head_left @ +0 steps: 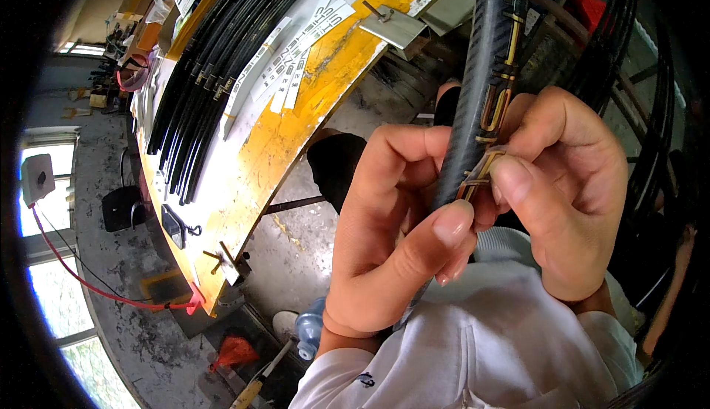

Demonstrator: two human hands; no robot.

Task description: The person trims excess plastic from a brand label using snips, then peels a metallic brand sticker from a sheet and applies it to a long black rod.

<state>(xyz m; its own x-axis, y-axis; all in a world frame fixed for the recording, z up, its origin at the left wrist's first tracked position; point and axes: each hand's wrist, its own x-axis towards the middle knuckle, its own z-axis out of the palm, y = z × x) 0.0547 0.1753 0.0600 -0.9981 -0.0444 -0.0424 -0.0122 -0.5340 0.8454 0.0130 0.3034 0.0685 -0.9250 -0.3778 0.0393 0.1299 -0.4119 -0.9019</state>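
A curved black rim-like bar with a woven, carbon-like surface rises in front of me, running up past the top edge. Gold-outlined markings line its right side. My left hand is closed around the bar's lower part, thumb lying over its front. Beside it, my right hand pinches a thin, see-through strip with gold outlines between thumb and index finger. That strip lies against the bar, just below the upper markings. My fingers partly cover it, so I cannot tell how much of it is stuck down.
On the left, a worn yellow and white table carries a bundle of curved black bars, printed white strips and a phone-like device. Metal clamps grip its edge. More black bars hang at right, near another person's arm.
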